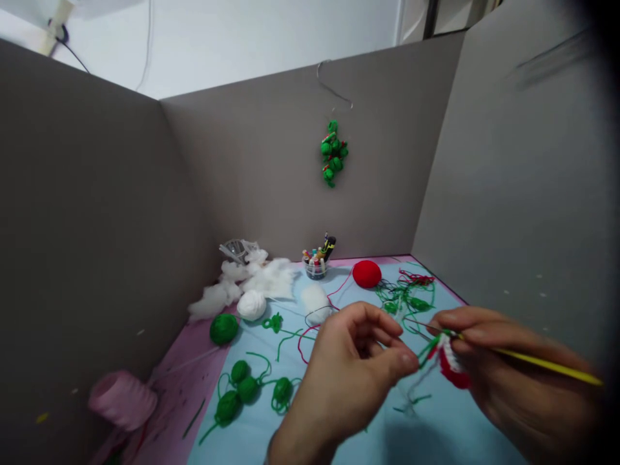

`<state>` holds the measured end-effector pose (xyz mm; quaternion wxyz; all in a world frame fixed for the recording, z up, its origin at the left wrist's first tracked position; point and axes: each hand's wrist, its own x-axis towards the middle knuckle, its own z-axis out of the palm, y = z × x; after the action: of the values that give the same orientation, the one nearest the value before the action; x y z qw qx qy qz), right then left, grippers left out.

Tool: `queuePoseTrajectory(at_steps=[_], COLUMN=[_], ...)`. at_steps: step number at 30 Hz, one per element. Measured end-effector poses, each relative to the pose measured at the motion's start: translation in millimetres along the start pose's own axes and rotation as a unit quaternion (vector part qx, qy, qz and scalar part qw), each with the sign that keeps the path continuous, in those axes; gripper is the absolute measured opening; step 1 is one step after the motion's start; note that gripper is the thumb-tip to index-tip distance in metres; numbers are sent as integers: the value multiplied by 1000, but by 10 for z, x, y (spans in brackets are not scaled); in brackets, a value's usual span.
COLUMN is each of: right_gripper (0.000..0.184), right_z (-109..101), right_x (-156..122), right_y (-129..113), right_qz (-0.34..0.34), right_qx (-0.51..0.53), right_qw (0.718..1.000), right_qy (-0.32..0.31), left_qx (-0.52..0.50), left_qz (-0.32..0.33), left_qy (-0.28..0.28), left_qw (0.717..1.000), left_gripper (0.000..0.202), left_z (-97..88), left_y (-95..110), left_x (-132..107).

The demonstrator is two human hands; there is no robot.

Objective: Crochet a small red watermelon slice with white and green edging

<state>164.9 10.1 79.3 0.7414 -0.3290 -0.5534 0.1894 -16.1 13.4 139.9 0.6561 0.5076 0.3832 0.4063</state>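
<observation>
My right hand (513, 361) grips a crochet hook with a yellow handle (552, 366); its thin metal shaft points left. The same hand also holds a small crocheted piece (450, 365), red below with a white band and green at the top. My left hand (356, 368) is closed in a pinch, thumb against fingers, just left of the piece. From its fingertips a strand of green yarn (429, 352) runs to the top of the crochet work. Pale and green yarn tails below are blurred.
Behind lie a red yarn ball (367, 274), a cup of pens (316, 263), white stuffing (268, 278) and a white yarn ball (251, 305). At left are green crocheted balls (237, 395) and a pink yarn cone (123, 400). A green crocheted cluster (333, 155) hangs on the grey partition (252, 161).
</observation>
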Motion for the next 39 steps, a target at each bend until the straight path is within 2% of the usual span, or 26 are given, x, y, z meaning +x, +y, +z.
queuePoseTrajectory(at_steps=[2,7,12,17,22,25,27,29,32,35,37,39], right_gripper=[11,7,8,9,10,16,21,24,23,20,19,17], right_z=[61,112,93,77,65,69,80,90,91,93,108,134], right_x=[53,102,61,38,46,44,41,35,11,-12,-8,12], right_y=[-42,-48,-45,-33,-16,-36,-52,-52,-6,37,27,-8], right_qz=[-4,4,7,29,56,102,160,234,303,314,302,266], right_qx=[15,53,65,81,120,143,166,205,254,257,235,206], right_qw=[1000,999,998,996,991,984,973,950,917,912,921,937], right_qy=[-6,-14,-15,-11,-20,-15,-12,-22,-53,-64,-77,-92], left_qx=[38,56,139,173,195,214,232,252,303,352,335,247], left_qz=[13,48,110,106,109,105,111,131,200,241,235,221], left_qy=[-16,4,4,28,31,18,7,14,51,73,59,19], left_qw=[999,997,984,979,974,971,966,959,930,901,911,943], left_gripper=[22,9,24,36,37,38,39,37,35,33,35,39], left_z=[-45,-97,-99,-70,-53,-62,-71,-72,-47,-3,16,23], left_y=[22,45,46,32,40,45,38,19,-25,-55,-54,-39], left_x=[-19,-31,-66,-101,-120,-134,-138,-135,-121,-117,-121,-122])
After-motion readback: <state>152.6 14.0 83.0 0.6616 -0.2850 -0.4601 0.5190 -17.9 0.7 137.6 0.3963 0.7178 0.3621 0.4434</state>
